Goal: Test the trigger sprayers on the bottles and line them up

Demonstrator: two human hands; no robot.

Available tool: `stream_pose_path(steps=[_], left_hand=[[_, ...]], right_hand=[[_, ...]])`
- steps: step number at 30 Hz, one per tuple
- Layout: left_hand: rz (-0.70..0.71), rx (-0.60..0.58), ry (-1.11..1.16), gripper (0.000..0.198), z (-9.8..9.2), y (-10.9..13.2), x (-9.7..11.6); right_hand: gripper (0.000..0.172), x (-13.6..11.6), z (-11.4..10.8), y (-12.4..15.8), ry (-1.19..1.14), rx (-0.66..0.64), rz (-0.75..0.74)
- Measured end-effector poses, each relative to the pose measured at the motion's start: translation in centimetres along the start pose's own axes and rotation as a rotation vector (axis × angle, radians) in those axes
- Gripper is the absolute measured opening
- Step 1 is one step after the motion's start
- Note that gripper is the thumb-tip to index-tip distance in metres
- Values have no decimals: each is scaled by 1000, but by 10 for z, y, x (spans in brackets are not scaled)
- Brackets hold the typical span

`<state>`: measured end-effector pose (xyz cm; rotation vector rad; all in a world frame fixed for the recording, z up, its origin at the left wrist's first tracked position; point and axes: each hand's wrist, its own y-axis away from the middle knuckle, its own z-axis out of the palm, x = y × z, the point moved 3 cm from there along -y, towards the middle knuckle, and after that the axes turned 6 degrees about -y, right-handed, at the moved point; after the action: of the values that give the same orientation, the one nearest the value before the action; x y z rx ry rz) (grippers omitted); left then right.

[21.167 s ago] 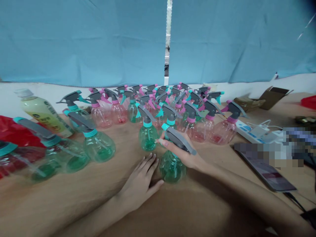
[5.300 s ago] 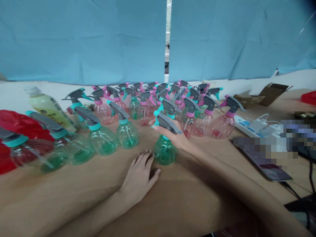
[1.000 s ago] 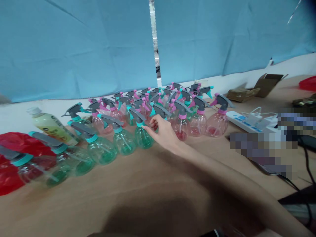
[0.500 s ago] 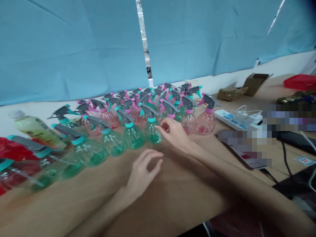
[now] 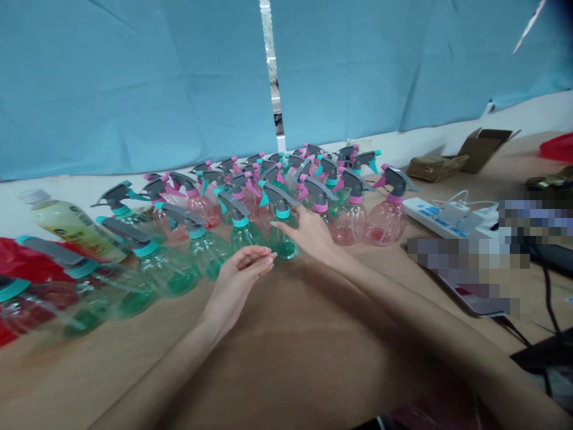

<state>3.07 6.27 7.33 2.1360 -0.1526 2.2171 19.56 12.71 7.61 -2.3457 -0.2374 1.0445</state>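
Note:
My right hand (image 5: 313, 234) reaches into a crowd of spray bottles and wraps its fingers round the shoulder of a green spray bottle (image 5: 283, 243) with a grey trigger and teal collar; the index fingertip shows left of the neck. My left hand (image 5: 242, 272) hovers just in front, fingers stretched out together, holding nothing, close to another green bottle (image 5: 244, 236). A row of green bottles (image 5: 168, 272) runs off to the left. Behind stand several pink bottles (image 5: 387, 218).
A cream-coloured drink bottle (image 5: 74, 230) and red plastic bags (image 5: 27, 266) lie at the left. At the right are a white power strip (image 5: 443, 218) with cables, a phone or tablet (image 5: 474, 292) and an open cardboard box (image 5: 486, 143). Blue fabric (image 5: 134, 83) hangs behind the brown table (image 5: 290, 346).
My right hand moved from beside the green bottle onto it. My left hand rose off the table and forward toward the bottles. The view swung slightly.

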Motion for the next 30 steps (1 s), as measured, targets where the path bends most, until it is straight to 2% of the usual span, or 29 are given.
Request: stream_pose_path(steps=[7,15,19,26,30], left_hand=[[-45,-3,-9,22,-7,2,-9],[-112,-19,46,20,-24,-9,-31],[-133,-17,60,22,-32,-11,-40],[-147,-38,-35,23,-35,-3,-49],[-107,-105,-150,21,-28,2,-50]], right_hand=[[58,-3,9,-2,65,-42,31],[63,-10,-1,10,144,-97,10],[63,-16,-14,28,181,-145,-30],[58,-26,-52,69,167,-253,-99],[57,-30,-70,78,195,-174,-194]])
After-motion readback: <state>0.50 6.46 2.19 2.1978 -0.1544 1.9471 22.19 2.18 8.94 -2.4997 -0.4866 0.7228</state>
